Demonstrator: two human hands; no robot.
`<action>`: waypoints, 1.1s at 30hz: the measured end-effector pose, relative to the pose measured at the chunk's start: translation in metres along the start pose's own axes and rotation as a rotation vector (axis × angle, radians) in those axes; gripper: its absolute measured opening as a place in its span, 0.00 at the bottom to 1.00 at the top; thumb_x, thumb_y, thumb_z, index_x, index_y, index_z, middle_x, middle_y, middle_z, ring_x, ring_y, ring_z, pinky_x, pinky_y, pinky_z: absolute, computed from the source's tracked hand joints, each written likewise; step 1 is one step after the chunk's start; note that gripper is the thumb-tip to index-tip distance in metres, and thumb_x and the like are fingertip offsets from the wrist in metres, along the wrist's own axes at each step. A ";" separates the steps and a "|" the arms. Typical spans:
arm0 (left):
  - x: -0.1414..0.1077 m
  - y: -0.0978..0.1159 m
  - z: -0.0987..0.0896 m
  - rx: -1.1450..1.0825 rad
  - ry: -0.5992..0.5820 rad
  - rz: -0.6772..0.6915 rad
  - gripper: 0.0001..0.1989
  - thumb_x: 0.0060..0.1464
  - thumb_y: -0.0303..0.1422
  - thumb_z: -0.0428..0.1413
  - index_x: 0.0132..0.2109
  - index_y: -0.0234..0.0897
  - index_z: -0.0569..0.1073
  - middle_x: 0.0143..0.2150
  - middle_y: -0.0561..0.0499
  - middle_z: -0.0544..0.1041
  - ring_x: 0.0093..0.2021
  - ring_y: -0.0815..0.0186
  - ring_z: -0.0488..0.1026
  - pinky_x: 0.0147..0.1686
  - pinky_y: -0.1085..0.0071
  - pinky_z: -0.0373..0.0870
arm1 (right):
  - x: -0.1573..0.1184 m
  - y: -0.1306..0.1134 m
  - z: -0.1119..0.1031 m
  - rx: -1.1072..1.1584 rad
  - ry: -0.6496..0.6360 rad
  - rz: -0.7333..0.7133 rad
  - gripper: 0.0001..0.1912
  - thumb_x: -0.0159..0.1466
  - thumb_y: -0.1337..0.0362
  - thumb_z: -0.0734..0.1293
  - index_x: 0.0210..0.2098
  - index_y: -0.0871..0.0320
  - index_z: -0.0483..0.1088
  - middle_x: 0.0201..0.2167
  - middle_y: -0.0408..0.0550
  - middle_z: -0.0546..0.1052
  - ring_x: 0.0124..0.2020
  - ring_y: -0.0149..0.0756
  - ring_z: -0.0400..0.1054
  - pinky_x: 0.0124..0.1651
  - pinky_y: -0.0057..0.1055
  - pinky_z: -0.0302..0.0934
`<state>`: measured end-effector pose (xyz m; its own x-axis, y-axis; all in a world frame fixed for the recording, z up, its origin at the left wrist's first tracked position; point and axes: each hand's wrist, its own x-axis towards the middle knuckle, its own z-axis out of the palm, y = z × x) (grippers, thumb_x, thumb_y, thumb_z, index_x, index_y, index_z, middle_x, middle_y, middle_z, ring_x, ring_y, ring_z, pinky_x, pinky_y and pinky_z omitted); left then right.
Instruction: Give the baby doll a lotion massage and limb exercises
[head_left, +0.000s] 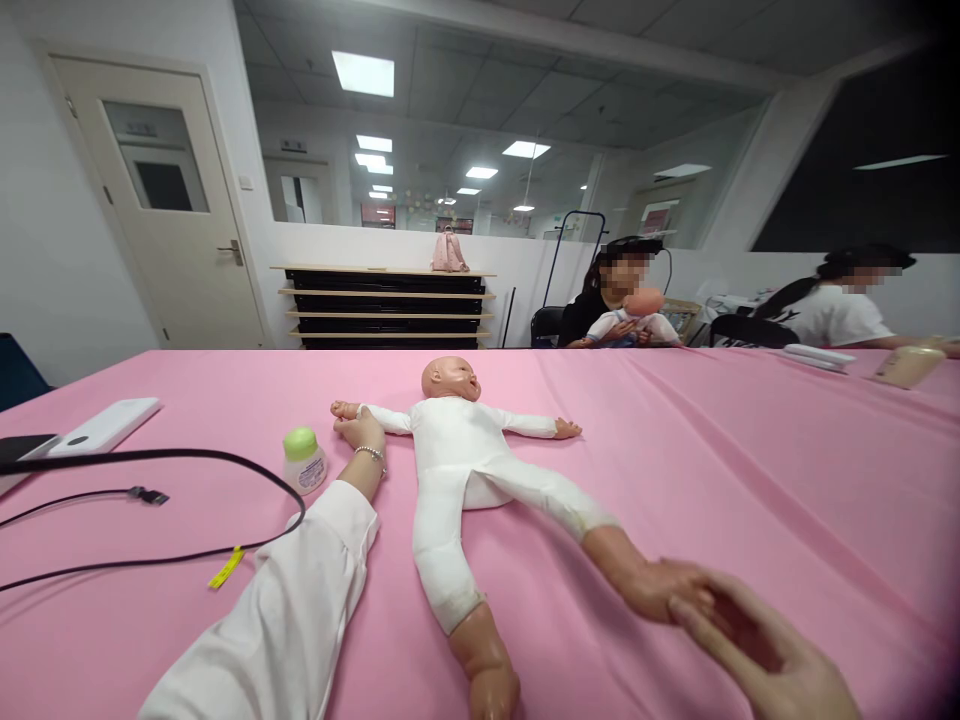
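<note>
A baby doll (457, 440) with a white cloth body lies on its back on the pink-covered table (712, 440), head at the far end and turned to the right. My left hand (360, 430) is closed around the doll's hand on the left side of the view. A beaded bracelet circles that wrist. My right hand (765, 640) pinches the toes of the doll's foot on the right, with that leg stretched out to the side. The doll's other leg points toward me, bent at the knee. Beside my left forearm stands a small jar with a green lid (301, 460).
Black cables (225, 455) loop over the table's left side, near a white power bank (109, 425). At the far right are a beige bottle (909, 363) and a white flat object (817, 357). Beyond the table, one person (585, 310) holds another doll; a second person (832, 310) sits further right.
</note>
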<state>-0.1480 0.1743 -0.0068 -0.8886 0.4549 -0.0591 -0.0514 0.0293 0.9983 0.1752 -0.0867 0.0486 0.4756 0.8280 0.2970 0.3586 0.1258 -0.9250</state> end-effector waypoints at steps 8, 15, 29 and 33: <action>-0.022 0.028 0.000 -0.025 -0.243 0.455 0.25 0.51 0.28 0.54 0.57 0.41 0.60 0.55 0.48 0.68 0.52 0.64 0.68 0.51 0.69 0.64 | 0.050 -0.094 0.075 0.011 -0.231 -0.683 0.09 0.59 0.66 0.62 0.38 0.58 0.71 0.36 0.48 0.76 0.35 0.35 0.70 0.40 0.34 0.66; -0.056 0.041 0.005 0.289 -0.944 1.292 0.17 0.53 0.24 0.51 0.49 0.45 0.72 0.50 0.52 0.73 0.51 0.64 0.67 0.53 0.67 0.62 | 0.013 -0.063 0.159 -0.700 -0.958 -1.402 0.10 0.57 0.76 0.59 0.32 0.62 0.70 0.30 0.48 0.70 0.31 0.35 0.63 0.33 0.32 0.59; -0.057 0.034 0.005 0.402 -0.891 1.281 0.19 0.56 0.26 0.49 0.54 0.45 0.68 0.55 0.50 0.69 0.55 0.62 0.63 0.56 0.62 0.57 | 0.011 -0.054 0.154 -0.223 -0.770 -1.158 0.15 0.60 0.77 0.53 0.37 0.61 0.69 0.36 0.52 0.71 0.39 0.35 0.64 0.39 0.32 0.63; -0.047 0.027 0.005 0.166 -0.602 0.927 0.25 0.55 0.25 0.47 0.61 0.38 0.58 0.58 0.45 0.65 0.58 0.61 0.61 0.57 0.62 0.57 | 0.035 -0.063 0.115 0.174 -0.287 -0.794 0.12 0.64 0.69 0.56 0.40 0.57 0.69 0.38 0.49 0.72 0.40 0.35 0.67 0.42 0.33 0.64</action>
<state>-0.1054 0.1578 0.0226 -0.1836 0.7179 0.6715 0.6182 -0.4468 0.6467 0.0770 -0.0025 0.0903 -0.0941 0.5627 0.8213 0.3596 0.7884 -0.4990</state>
